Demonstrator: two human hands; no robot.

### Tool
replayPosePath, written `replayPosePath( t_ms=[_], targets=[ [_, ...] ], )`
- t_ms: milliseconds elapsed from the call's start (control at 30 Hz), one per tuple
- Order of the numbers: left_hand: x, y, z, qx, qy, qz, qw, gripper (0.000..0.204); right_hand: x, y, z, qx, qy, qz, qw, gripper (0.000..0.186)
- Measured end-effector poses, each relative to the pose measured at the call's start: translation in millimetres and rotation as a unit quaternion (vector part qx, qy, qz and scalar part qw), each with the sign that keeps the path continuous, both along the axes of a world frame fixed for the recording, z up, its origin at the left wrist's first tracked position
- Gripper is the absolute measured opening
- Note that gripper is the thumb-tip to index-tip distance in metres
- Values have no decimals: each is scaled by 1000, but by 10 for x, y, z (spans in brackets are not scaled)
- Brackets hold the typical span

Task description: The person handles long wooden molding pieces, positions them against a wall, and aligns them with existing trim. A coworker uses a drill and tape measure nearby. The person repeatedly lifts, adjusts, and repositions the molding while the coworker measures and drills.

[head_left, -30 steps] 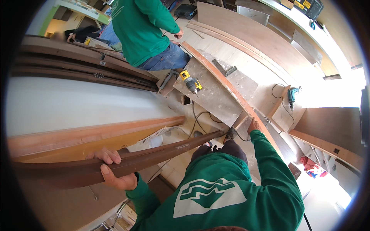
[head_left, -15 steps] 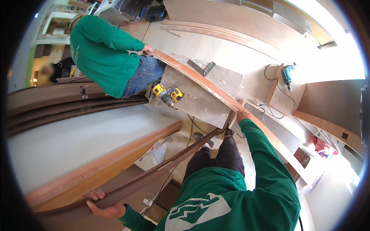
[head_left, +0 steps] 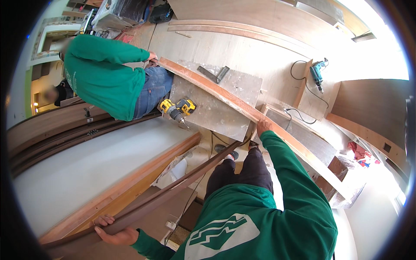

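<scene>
One dark strip (head_left: 173, 193) slanting up-right

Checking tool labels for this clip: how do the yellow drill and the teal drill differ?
The yellow drill is cordless and lies on the speckled board beside a co-worker. The teal drill trails a black cord and lies on the wooden floor, farther from both people. Both lie untouched.

Wearer in a green long-sleeved sweatshirt (head_left: 260, 216) — white zigzag emblem (head_left: 221, 232) printed on it, sleeves (head_left: 286, 169) ribbed at the cuffs — dark trousers (head_left: 242, 171), dark shoes with reddish soles (head_left: 225, 151), both hands bare.
</scene>
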State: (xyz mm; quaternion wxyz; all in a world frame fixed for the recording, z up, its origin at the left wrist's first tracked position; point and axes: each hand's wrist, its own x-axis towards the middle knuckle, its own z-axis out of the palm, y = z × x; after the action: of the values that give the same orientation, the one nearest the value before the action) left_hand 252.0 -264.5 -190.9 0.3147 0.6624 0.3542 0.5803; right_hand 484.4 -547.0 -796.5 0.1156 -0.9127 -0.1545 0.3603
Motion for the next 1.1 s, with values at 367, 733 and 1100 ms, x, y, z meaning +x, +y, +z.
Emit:
replayPosePath(
  t_ms=[367, 733, 1100],
  targets=[
    [-59, 5, -9, -10, -20, -20, 1000, 49, -33, -6, -48, 20, -57, 35, 998, 27],
    [-111, 1, -12, -5, -5, -29, 1000, 51, -90, 24, -299, 9, -44, 33, 998, 27],
    [-136, 18, -14, 2, 5, -32, 999, 45, -169, 19, -457, -31, -79, 68, 994, 22]
  ],
)
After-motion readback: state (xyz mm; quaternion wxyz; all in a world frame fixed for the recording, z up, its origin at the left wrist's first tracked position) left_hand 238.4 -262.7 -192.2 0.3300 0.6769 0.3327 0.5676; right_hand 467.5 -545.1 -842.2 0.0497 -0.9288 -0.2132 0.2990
